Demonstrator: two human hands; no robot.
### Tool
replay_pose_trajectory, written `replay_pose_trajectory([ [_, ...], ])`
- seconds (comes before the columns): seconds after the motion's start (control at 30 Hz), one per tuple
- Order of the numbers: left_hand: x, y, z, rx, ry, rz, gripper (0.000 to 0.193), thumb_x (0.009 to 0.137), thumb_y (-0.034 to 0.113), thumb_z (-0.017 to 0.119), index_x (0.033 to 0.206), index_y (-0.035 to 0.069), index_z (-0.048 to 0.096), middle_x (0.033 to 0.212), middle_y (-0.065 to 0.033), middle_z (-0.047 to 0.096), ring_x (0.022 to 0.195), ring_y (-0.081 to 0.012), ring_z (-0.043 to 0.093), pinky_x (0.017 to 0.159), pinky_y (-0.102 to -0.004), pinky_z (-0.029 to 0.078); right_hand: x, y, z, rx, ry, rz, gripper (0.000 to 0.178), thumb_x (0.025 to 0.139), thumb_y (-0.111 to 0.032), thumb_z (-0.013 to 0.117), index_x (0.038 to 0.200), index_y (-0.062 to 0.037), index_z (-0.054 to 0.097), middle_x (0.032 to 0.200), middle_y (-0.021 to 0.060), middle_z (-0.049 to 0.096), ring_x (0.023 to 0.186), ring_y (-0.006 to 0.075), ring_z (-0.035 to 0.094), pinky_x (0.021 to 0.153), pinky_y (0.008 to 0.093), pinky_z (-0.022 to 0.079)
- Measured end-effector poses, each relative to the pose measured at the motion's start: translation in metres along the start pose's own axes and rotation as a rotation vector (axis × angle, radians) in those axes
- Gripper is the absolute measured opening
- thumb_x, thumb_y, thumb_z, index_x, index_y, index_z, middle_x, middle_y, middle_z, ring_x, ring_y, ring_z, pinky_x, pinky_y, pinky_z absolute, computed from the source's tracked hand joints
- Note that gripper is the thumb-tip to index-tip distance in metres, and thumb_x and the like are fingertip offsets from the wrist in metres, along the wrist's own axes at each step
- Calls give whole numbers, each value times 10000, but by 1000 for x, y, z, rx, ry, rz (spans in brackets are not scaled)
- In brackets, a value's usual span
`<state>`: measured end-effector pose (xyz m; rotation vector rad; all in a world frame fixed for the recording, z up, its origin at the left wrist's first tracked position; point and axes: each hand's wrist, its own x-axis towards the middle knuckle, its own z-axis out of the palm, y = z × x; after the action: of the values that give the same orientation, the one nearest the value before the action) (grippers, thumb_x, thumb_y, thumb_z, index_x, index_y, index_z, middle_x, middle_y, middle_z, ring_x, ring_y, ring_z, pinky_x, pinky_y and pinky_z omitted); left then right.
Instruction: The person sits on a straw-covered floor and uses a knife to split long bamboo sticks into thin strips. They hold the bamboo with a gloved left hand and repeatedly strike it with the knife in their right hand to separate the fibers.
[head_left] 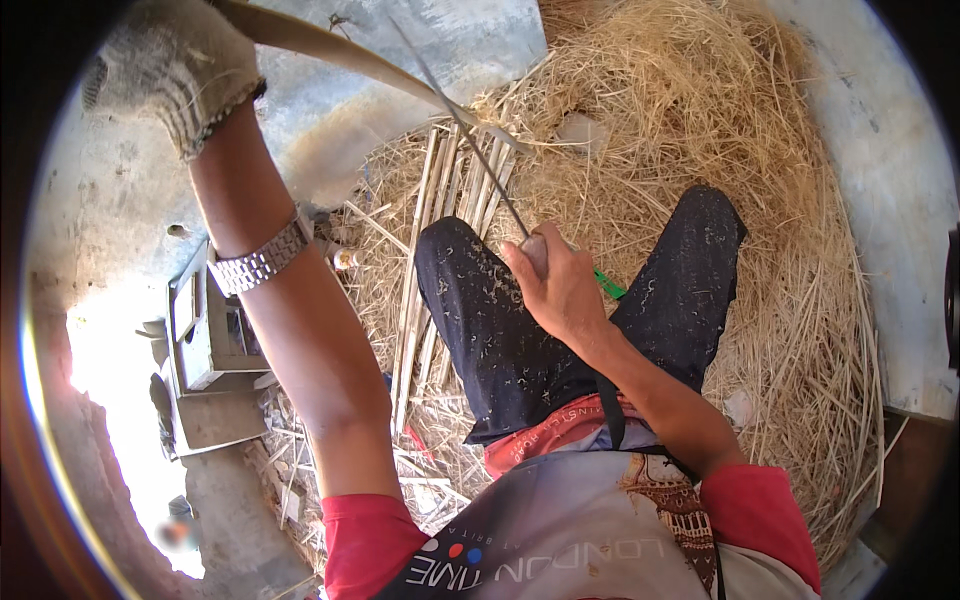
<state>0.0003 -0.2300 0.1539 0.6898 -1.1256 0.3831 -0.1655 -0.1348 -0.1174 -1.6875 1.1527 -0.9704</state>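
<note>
My left hand (180,70), in a grey knitted work glove, is raised at the upper left and closed on a long bamboo strip (350,62). The strip slopes down to the right, and its far end lies over the shavings. Above my lap, my right hand (560,285) is bare and wrapped around the rounded handle of a knife (490,172). Its long, thin blade points up and left, crossing the line of the strip; whether they touch I cannot tell. The left fingers are partly hidden by the glove and the picture's edge.
Split bamboo strips (425,240) lie beside my left knee. Curly shavings (680,80) heap up ahead, and straw-like slivers (800,400) spread to the right. A small wooden box-like stand (215,345) is at the left. Something green (608,284) shows near my right wrist.
</note>
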Motion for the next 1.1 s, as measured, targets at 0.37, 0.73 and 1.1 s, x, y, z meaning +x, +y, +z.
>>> replay_pose_trajectory([
  [0.37,5,-14,-2,111,43,-51,276,955,112,482,755,-43,593,599,-104,623,457,-172,574,521,-393,592,9,42,-14,35,-87,411,475,1000,-462,517,932,7,547,559,53,534,360,146,501,350,321,409],
  [0.73,-2,-19,12,-10,86,-143,303,960,139,470,745,-41,583,603,-107,616,445,-168,563,500,-403,585,8,53,-7,67,-78,464,457,989,-451,549,927,0,501,530,42,504,337,137,481,283,313,363],
  [1.1,17,-15,5,19,116,-200,331,961,182,463,725,-28,561,599,-112,594,421,-164,531,470,-411,574,-2,53,-14,-9,-52,190,512,962,-489,572,883,16,544,617,150,554,560,270,575,506,392,432],
])
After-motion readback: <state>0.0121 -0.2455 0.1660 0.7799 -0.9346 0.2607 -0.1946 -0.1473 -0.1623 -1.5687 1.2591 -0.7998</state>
